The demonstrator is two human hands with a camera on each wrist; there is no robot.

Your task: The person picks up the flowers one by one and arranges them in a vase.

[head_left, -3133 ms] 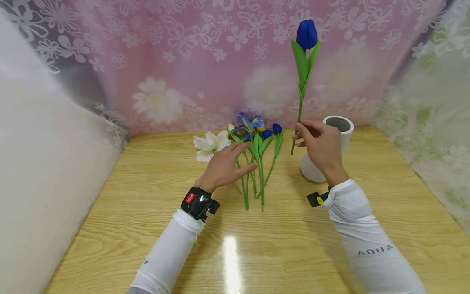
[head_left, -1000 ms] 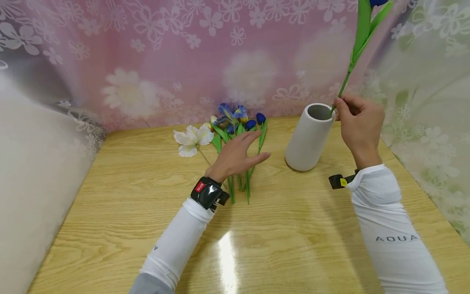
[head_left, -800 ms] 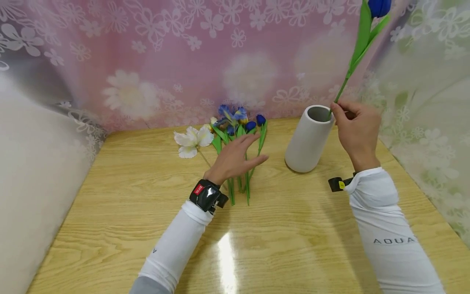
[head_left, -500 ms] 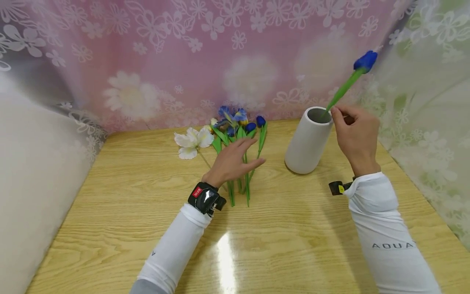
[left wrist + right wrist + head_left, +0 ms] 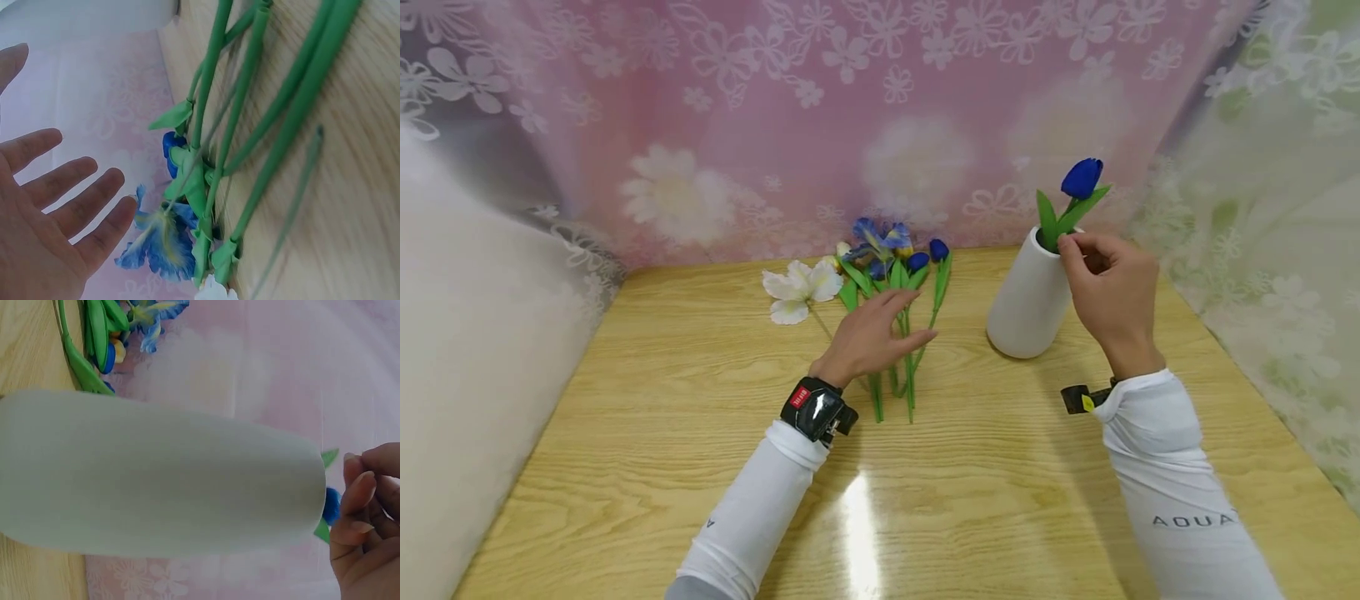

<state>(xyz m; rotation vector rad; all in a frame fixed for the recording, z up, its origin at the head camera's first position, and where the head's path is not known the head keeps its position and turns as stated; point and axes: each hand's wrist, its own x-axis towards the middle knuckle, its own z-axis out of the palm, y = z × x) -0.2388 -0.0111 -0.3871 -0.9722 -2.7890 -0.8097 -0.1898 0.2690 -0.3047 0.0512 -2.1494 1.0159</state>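
At the right, a blue artificial tulip (image 5: 1082, 178) with green leaves stands in a white vase (image 5: 1028, 302), its stem hidden inside. My right hand (image 5: 1114, 287) is at the vase's rim, thumb and forefinger pinching the tulip low by its leaves. In the right wrist view, its curled fingers (image 5: 362, 494) partly cover the bloom behind. My left hand (image 5: 871, 337) hovers over the stems of several artificial flowers, fingers spread and holding nothing. Among these lie a blue iris (image 5: 164, 240), blue tulips (image 5: 938, 249) and a white flower (image 5: 801, 289).
The flowers lie left of the vase on a wooden table (image 5: 970, 492). A pink floral curtain (image 5: 820, 142) hangs along its back edge. Pale fabric (image 5: 1262, 275) stands at the right and a white surface (image 5: 490, 333) at the left.
My right hand has carried the blue tulip from beside the vase to its opening and lowered it in; bloom and leaves now stand just above the rim. The left hand has stayed over the flowers.
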